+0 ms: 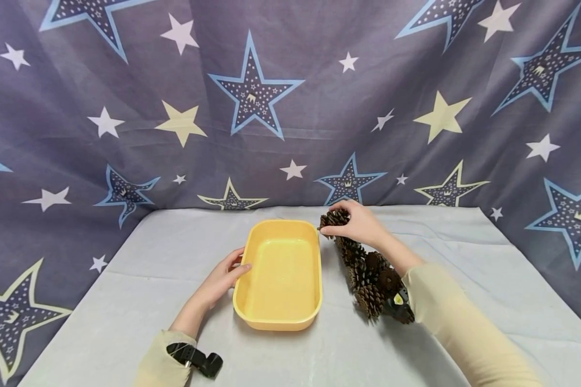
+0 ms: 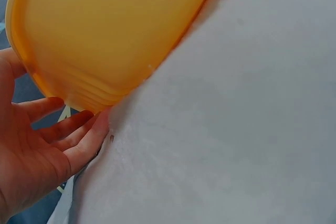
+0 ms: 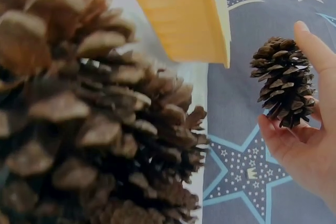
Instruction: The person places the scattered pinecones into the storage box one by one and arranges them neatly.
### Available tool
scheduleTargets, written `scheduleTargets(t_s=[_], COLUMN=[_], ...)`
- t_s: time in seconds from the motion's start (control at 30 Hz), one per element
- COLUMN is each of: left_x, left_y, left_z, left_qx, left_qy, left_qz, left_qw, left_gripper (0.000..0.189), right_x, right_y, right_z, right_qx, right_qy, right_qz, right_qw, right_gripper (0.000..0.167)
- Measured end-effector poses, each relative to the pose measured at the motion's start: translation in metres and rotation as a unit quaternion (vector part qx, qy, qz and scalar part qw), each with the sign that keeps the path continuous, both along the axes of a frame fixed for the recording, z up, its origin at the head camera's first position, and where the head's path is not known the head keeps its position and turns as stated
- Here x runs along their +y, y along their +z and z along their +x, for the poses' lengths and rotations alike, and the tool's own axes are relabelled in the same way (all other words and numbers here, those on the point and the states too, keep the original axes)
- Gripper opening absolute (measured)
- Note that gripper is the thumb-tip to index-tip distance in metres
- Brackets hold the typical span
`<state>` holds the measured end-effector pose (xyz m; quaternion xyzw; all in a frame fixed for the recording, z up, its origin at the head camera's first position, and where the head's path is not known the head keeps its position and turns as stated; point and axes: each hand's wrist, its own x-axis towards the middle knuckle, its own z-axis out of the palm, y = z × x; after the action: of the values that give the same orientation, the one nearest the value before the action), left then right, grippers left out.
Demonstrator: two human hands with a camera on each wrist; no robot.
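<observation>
A yellow rectangular plastic tray (image 1: 283,285) lies on the white-covered table, its long side running away from me. My left hand (image 1: 222,279) holds its left wall, thumb over the rim and fingers outside; the left wrist view shows those fingers (image 2: 79,140) against the tray's outer side (image 2: 115,30). Between thumb and fingers, my right hand (image 1: 360,223) pinches a brown pine cone (image 3: 283,80) just right of the tray's far right corner. Several more pine cones (image 1: 363,274) lie in a heap under my right forearm, partly hidden by it.
A grey-purple curtain with stars (image 1: 290,107) hangs behind the table's far edge. The white cloth (image 1: 140,290) covers the tabletop. A black strap with a camera (image 1: 196,359) sits on my left wrist; another dark device (image 1: 401,307) shows at the right wrist.
</observation>
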<state>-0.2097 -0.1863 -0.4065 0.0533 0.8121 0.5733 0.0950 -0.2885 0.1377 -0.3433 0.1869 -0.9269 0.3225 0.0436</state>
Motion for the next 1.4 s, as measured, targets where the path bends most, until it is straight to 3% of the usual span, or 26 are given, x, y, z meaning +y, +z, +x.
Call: scheduleTargets(t_s=[0.17,0.27,0.33,0.57,0.67,0.93,1.13,1.4], left_x=[-0.007,-0.009,-0.008,-0.001,0.000,-0.003,-0.001,0.002], left_y=[-0.017,-0.021,-0.019,0.004,0.008,0.005,0.008,0.008], left_z=[-0.011,-0.013,-0.012,0.003,0.005,0.003,0.006,0.008], left_qx=[-0.001,0.002,0.001,0.000,-0.004,-0.004,-0.005,-0.007], left_qy=[0.004,0.002,-0.001,-0.009,-0.008,-0.004,-0.001,0.001], left_qz=[0.000,0.002,0.007,0.011,0.010,0.009,0.003,0.004], left_qw=[1.0000,1.0000,1.0000,0.9999,0.9999,0.9999,1.0000,1.0000], left_gripper=[0.054,0.054,0.054,0.051,0.050,0.051,0.051,0.051], right_x=[-0.014,-0.022,-0.027,-0.043,-0.051,-0.071,-0.084,-0.098], right_y=[0.000,-0.002,-0.002,-0.004,-0.003,-0.004,-0.009,-0.018], right_z=[-0.002,-0.003,-0.004,-0.006,-0.007,-0.010,-0.008,-0.007], right_qx=[0.014,0.016,0.015,0.015,0.023,0.051,0.085,0.085], right_qy=[0.010,0.017,0.019,0.039,0.050,0.086,0.127,0.169], right_qz=[0.013,0.014,0.019,0.032,0.042,0.078,0.120,0.140], right_qw=[0.9998,0.9996,0.9995,0.9986,0.9976,0.9918,0.9810,0.9719], right_gripper=[0.070,0.072,0.073,0.076,0.077,0.078,0.073,0.068])
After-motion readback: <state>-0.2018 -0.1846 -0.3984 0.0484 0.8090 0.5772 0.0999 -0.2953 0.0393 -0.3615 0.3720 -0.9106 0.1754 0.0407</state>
